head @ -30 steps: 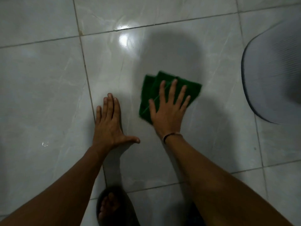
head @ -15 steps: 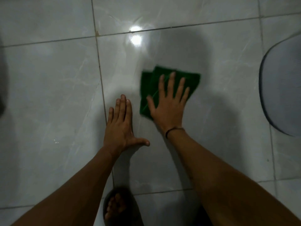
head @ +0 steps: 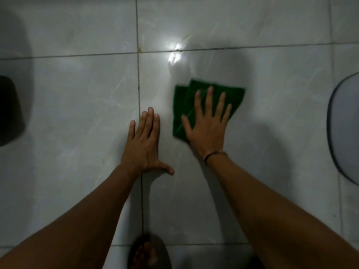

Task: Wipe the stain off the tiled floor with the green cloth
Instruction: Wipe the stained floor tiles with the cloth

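Right hand (head: 206, 131) is flat on the green cloth (head: 208, 105), fingers (head: 209, 100) spread wide and pressing, not gripping; cloth pokes out past the fingertips and thumb side. Left hand (head: 144, 144) is just beside it, palm down on the bare tiled floor (head: 77, 113), holding nothing.

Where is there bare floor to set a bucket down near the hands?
Bare tile lies left of the left hand, up to the dark object at the frame's left edge, and between the folded green cloth and the grey round-edged object on the right. It is crowded between the hands and by the foot.
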